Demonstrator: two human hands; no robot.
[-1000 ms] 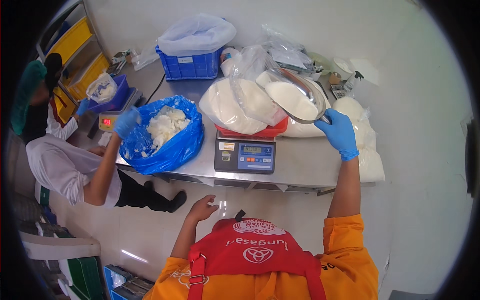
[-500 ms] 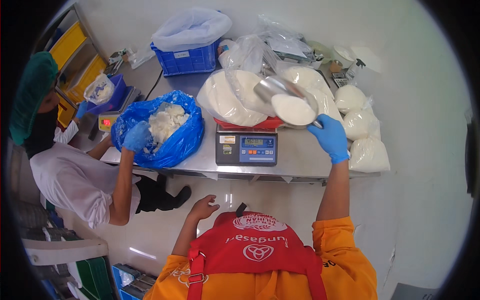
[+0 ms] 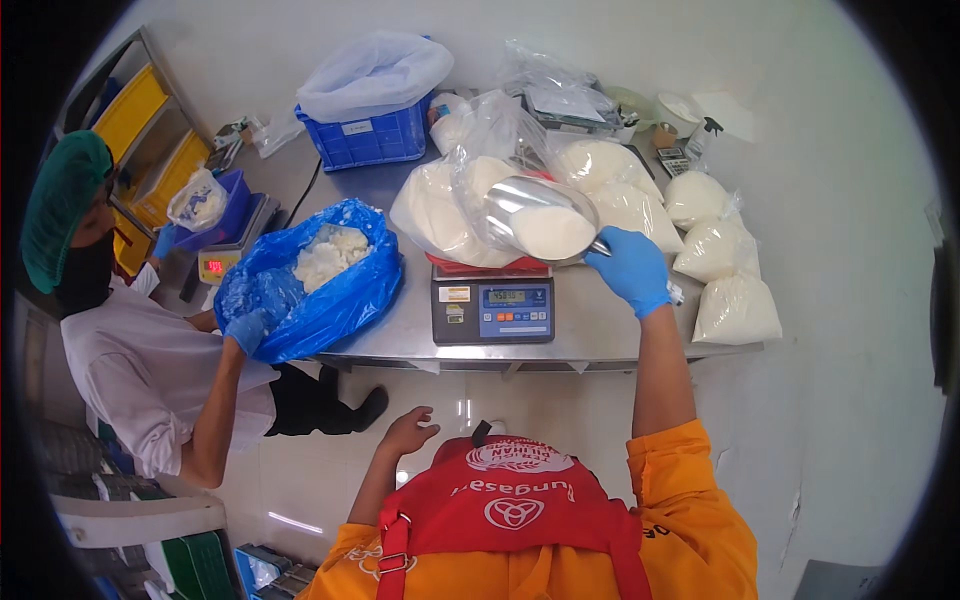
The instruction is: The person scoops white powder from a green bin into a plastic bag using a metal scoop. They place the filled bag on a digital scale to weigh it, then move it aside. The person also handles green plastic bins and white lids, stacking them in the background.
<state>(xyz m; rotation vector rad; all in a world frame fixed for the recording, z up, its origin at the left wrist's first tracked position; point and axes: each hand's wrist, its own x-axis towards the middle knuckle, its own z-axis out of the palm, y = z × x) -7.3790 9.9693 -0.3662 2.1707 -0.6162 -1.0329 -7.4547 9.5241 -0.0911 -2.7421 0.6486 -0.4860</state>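
Observation:
My right hand (image 3: 632,272), in a blue glove, is closed round the handle of a metal scoop (image 3: 513,194) heaped with white powder (image 3: 552,233). The scoop's front reaches over the mouth of a clear plastic bag (image 3: 432,218) filled with the same powder. That bag sits on a red tray (image 3: 480,268), on top of a digital scale (image 3: 470,322) with a lit display. Bare and empty, my left hand (image 3: 410,430) hangs in front of the table edge, fingers loosely bent and apart.
Several filled bags of powder (image 3: 738,310) lie at the table's right. On the left, a co-worker's gloved hand (image 3: 247,328) grips a blue bag (image 3: 350,325) of white lumps. A blue crate (image 3: 370,142) stands behind, and a spray bottle (image 3: 705,135) at the back right.
My right hand has brought the loaded scoop leftward and slightly nearer, over the bag. The co-worker's hand has moved from inside the blue bag to its near left edge.

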